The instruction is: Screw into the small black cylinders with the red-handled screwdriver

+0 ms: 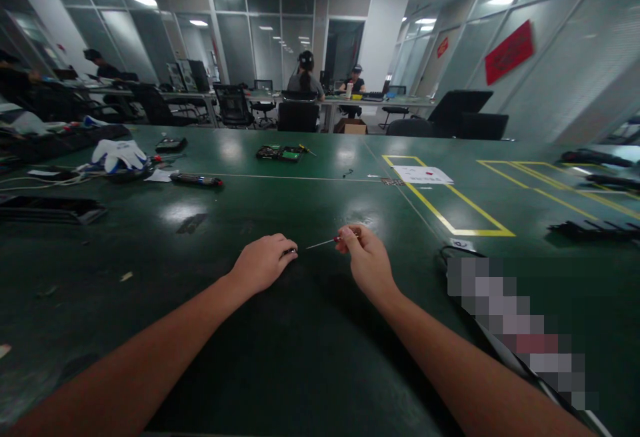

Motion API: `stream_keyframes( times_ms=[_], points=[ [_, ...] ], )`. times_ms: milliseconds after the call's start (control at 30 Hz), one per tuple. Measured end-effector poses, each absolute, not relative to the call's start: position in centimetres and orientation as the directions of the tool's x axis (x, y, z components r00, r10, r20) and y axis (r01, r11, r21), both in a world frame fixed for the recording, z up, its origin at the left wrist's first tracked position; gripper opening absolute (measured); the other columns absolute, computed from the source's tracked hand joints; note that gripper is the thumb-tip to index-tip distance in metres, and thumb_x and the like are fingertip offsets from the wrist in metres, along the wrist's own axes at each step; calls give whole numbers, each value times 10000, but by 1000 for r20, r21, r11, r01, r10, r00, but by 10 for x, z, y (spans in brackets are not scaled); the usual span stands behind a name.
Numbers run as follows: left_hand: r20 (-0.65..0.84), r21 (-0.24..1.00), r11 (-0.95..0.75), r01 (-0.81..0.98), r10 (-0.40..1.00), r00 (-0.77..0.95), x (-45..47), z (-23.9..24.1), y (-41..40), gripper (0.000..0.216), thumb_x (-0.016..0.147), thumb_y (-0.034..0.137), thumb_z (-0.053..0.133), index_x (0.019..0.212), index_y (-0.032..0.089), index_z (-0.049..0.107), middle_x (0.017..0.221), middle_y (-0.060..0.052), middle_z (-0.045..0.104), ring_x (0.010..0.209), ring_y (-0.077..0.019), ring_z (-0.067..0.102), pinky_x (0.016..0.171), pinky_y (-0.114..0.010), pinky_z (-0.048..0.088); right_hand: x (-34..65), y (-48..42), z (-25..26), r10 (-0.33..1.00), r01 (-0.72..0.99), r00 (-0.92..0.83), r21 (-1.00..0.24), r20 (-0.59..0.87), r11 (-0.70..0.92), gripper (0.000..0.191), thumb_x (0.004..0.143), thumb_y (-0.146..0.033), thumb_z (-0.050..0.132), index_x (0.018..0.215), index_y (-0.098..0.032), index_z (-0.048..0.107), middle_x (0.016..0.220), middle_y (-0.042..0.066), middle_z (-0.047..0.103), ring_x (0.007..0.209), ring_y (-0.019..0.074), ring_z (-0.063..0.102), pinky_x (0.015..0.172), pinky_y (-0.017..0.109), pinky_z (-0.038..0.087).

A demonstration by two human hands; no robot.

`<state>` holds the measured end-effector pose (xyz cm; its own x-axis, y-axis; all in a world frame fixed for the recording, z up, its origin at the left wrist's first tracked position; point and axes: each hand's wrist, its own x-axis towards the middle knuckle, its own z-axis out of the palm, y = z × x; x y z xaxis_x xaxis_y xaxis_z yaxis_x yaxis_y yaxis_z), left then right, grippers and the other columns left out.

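Note:
My right hand (366, 255) is closed in a pinch on a small screwdriver (325, 243) with a reddish handle; its thin metal shaft points left. My left hand (264, 262) rests knuckles-up on the green table (310, 203), fingers curled round a small dark thing at its fingertips that I cannot make out. The screwdriver's tip ends a short gap from the left fingertips. Both forearms reach in from the bottom edge.
Farther back lie a circuit board (280, 153), a dark pen-like tool (196, 180), white gloves (119, 154), a black tray (50, 209) at left and a white sheet (423, 174) inside yellow floor-tape lines. Dark cables lie at right. People sit at distant desks.

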<state>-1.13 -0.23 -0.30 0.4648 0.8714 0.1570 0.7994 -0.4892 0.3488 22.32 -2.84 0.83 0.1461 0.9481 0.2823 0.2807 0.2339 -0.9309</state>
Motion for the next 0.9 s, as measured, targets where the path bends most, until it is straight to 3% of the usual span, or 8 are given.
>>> stream_keyframes(
  times_ms=[167,267,367,433,533,600,767,900],
  points=[
    [299,638,-384,667,922,246,-21,3,1,257,976,380,570,1149,259,718,1144,-40,715,1049,-237,650,938,-382,483,224,-27,4,948,273,130,-930,289,246,289,939,-481,547,881,-219,656,744,37,693,715,207,653,726,365,504],
    [373,749,-364,553,922,102,-28,2,6,284,957,400,596,1149,245,735,1143,-57,708,1030,-223,641,964,-366,476,224,-27,3,949,266,123,-931,290,249,288,945,-482,550,894,-220,658,751,36,696,722,206,657,731,365,505],
    [330,880,-277,386,941,-78,-35,-2,16,348,936,443,609,1179,226,730,1021,-70,691,874,-189,626,796,-306,489,224,-27,4,951,267,121,-932,283,243,279,945,-470,552,892,-218,660,748,37,697,718,205,656,728,364,505],
    [247,964,-222,149,952,-182,-39,-4,22,348,904,444,634,1140,202,717,951,-61,651,777,-156,594,651,-250,441,224,-27,5,952,269,116,-932,284,245,278,943,-466,552,887,-217,661,745,38,695,716,204,654,727,360,504],
    [140,955,-201,-220,955,-262,-44,-3,29,274,838,396,676,996,172,675,901,-35,583,696,-121,553,543,-210,373,225,-27,6,951,280,115,-928,288,247,285,945,-472,548,890,-216,661,744,38,696,715,203,652,725,357,498],
    [77,913,-189,-362,950,-301,-47,0,32,228,823,367,664,921,162,639,872,-28,562,668,-121,546,515,-212,375,225,-27,4,951,294,115,-924,287,244,298,949,-482,544,891,-214,662,747,39,698,715,204,650,725,358,493],
    [-82,854,-129,-504,924,-375,-52,9,34,92,817,209,570,871,145,609,822,-31,555,619,-135,542,479,-235,375,225,-26,1,952,300,101,-921,290,249,316,953,-497,535,888,-214,658,748,40,699,717,206,648,726,359,490],
    [-135,825,-107,-554,916,-378,-54,11,35,175,773,133,498,896,133,622,798,-47,572,602,-145,542,486,-243,381,226,-26,1,949,302,100,-918,298,256,302,957,-486,540,888,-217,659,752,35,698,717,203,652,732,359,492]
  ],
)
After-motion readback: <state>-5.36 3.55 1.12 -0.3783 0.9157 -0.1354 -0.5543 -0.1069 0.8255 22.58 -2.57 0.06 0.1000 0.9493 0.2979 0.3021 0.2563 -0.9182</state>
